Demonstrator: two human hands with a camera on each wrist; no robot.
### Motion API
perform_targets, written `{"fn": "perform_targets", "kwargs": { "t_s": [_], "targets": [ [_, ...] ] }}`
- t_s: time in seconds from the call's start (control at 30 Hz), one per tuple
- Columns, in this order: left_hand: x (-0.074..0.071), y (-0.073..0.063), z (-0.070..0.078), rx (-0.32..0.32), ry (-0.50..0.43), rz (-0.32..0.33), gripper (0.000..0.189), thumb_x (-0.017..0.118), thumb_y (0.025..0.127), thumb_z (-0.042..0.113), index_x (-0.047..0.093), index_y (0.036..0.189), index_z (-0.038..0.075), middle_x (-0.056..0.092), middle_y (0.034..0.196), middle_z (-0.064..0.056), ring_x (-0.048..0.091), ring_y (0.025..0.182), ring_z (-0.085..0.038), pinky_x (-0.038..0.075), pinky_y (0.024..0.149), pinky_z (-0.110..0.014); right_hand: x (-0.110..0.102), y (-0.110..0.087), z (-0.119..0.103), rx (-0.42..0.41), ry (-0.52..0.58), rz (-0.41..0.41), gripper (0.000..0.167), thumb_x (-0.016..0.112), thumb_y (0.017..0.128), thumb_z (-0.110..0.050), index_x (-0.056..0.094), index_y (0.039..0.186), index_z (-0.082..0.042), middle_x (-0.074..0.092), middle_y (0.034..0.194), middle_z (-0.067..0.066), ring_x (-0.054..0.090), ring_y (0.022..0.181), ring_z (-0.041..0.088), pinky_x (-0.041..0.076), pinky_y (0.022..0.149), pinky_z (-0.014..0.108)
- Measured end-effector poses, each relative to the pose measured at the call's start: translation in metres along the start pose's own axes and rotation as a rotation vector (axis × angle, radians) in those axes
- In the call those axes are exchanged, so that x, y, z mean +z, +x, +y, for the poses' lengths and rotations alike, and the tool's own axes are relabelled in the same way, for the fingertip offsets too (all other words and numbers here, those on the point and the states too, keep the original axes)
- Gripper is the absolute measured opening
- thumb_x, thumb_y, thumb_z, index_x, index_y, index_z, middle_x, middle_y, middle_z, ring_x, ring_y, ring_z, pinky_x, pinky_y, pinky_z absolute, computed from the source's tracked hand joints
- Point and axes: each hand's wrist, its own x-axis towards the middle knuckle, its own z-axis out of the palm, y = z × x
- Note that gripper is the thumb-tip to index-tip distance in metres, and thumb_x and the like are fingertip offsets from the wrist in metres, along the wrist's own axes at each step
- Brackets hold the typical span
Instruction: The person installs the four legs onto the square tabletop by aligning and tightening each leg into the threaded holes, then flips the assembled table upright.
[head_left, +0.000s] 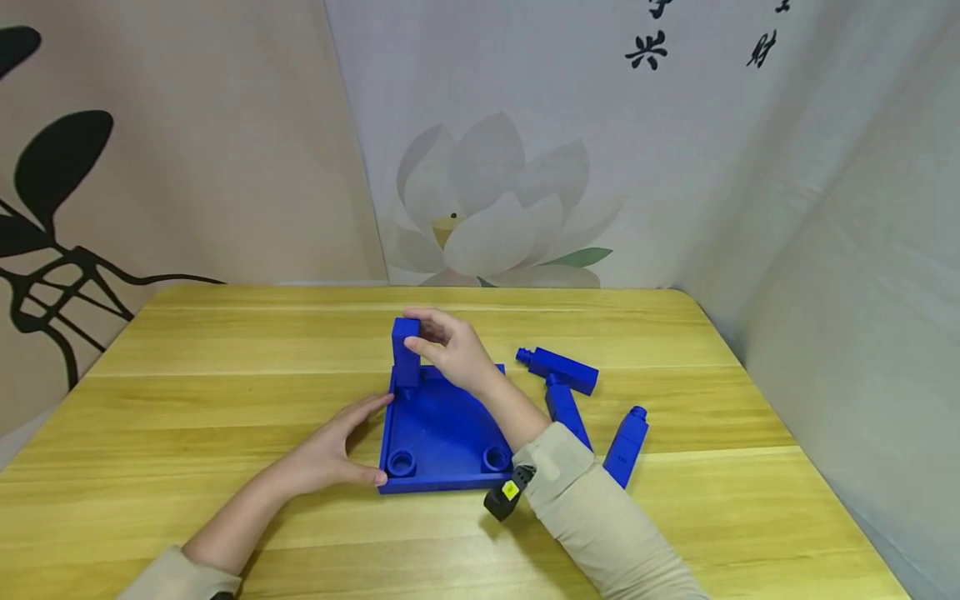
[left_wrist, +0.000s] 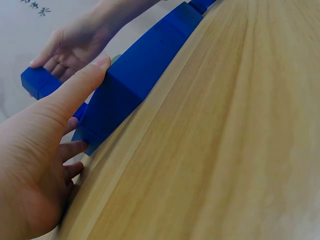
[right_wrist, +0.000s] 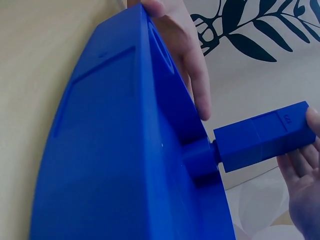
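Observation:
A square blue tabletop (head_left: 450, 433) lies with its raised rim and round corner sockets facing up. My left hand (head_left: 326, 454) holds its left side, thumb at the near corner and fingers farther along the edge. My right hand (head_left: 457, 350) pinches a square blue table leg (head_left: 406, 354) near its upper end, thumb and fingers on opposite sides. The leg stands nearly upright over the far-left corner. In the right wrist view, the narrow lower end of this leg (right_wrist: 265, 137) meets the corner socket (right_wrist: 199, 159); how deep it sits is hidden.
Three more blue legs lie on the wooden table (head_left: 247, 367) to the right: one at the back (head_left: 562, 371), one partly behind the right forearm (head_left: 566, 412), one farther right (head_left: 626, 446). A printed curtain (head_left: 510, 167) hangs behind the table.

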Motion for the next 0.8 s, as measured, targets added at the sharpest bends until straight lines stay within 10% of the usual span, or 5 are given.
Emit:
{"fn": "perform_targets", "kwargs": {
  "t_s": [0.43,0.8],
  "targets": [
    [-0.002,0.0,0.002,0.002,0.001,-0.007,0.101,0.086,0.069,0.037,0.031,0.15,0.01,0.028,0.151,-0.019,0.022,0.137,-0.042,0.02,0.104,-0.065,0.005,-0.004,-0.026,0.108,0.001,0.078,0.037,0.067,0.09,-0.009,0.057,0.124,0.002,0.063,0.118,0.016,0.06,0.105,0.027,0.051,0.086,0.029],
    [-0.001,0.0,0.003,0.007,0.005,-0.002,0.102,0.086,0.068,0.038,0.032,0.149,0.01,0.029,0.151,-0.019,0.023,0.137,-0.041,0.02,0.105,-0.065,0.002,-0.009,-0.038,0.031,-0.009,0.047,0.044,0.068,0.089,-0.004,0.053,0.128,0.007,0.057,0.126,0.021,0.056,0.113,0.031,0.044,0.097,0.043]
  ]
}}
